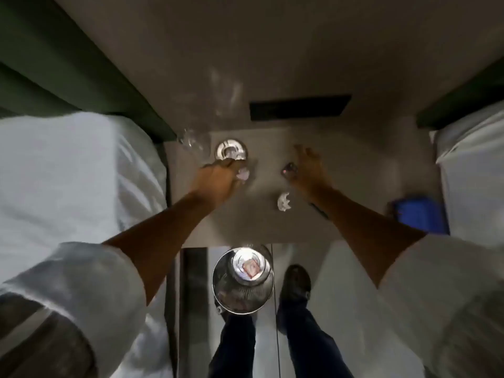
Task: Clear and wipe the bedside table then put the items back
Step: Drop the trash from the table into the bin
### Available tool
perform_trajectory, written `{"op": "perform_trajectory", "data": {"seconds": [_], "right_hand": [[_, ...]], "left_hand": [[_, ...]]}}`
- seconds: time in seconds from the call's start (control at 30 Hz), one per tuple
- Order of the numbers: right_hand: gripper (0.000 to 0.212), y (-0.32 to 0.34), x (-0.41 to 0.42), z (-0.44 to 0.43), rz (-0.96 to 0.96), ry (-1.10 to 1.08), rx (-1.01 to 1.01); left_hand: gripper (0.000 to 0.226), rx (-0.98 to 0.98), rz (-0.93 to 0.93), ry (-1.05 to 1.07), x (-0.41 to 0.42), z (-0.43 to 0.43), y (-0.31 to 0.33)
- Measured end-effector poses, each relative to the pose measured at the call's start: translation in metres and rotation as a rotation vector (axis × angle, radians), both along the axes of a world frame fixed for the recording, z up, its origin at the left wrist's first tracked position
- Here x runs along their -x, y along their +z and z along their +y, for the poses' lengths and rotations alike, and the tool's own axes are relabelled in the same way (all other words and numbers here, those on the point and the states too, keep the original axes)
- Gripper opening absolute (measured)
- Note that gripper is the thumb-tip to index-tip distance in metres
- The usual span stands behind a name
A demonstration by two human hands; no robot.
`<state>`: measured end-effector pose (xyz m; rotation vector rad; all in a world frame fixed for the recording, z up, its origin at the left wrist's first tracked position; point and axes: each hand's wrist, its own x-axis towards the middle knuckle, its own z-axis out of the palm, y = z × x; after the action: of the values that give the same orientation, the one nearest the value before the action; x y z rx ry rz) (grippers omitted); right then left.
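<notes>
The desk [354,170] stood between two beds, and both arms reached out over it. The left hand [218,178] was curled around something small and pale at its fingertips; the blur hid what it was. Just past that hand, at the far left of the desk, sat a shiny metal ring-shaped thing [231,150], touching or almost touching the fingers. It looked hard and smooth, so it could slip; a pinch on its rim would likely hold it best. Beside it, at the far left corner, stood a clear glass [191,141]. Glass breaks, so it should be held around its sides, gently.

The right hand [306,167] was spread wide, palm down, holding nothing, with a small dark thing [289,168] just beside its thumb. A crumpled white scrap [284,201] lay nearer, between the arms. It looked light and soft. A blue cloth [420,214] lay at the right edge. A shiny bin [242,279] stood on the floor near the feet.
</notes>
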<state>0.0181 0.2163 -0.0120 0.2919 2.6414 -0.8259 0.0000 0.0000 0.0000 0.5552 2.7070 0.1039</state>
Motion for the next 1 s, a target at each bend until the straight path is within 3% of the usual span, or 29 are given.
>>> {"op": "perform_trajectory", "data": {"seconds": [0.07,0.17,0.27,0.43,0.6,0.77,1.0], "right_hand": [[0.049,-0.049,-0.007,-0.006,-0.065,0.044,-0.014],[0.060,-0.103,-0.027,-0.012,-0.191,0.161,-0.103],[0.061,-0.136,-0.038,-0.022,-0.157,0.294,-0.209],[0.042,-0.160,-0.050,-0.031,-0.081,0.361,-0.310],[0.039,-0.159,-0.070,-0.030,-0.095,0.272,-0.202],[0.027,-0.153,-0.110,-0.048,-0.092,0.150,-0.074],[0.026,-0.173,-0.189,-0.076,-0.226,0.138,0.051]], "left_hand": [[0.054,0.029,-0.063,0.033,0.007,0.000,-0.047],[0.055,-0.012,-0.120,0.158,0.015,0.000,-0.094],[0.039,-0.090,-0.095,0.192,0.024,0.002,-0.128],[0.018,-0.186,-0.070,0.216,0.023,0.007,-0.156],[0.027,-0.180,-0.023,0.114,-0.008,0.007,-0.155],[0.045,-0.290,-0.080,0.211,-0.077,0.002,-0.148],[0.035,-0.316,-0.264,0.334,-0.198,-0.018,-0.174]]}}
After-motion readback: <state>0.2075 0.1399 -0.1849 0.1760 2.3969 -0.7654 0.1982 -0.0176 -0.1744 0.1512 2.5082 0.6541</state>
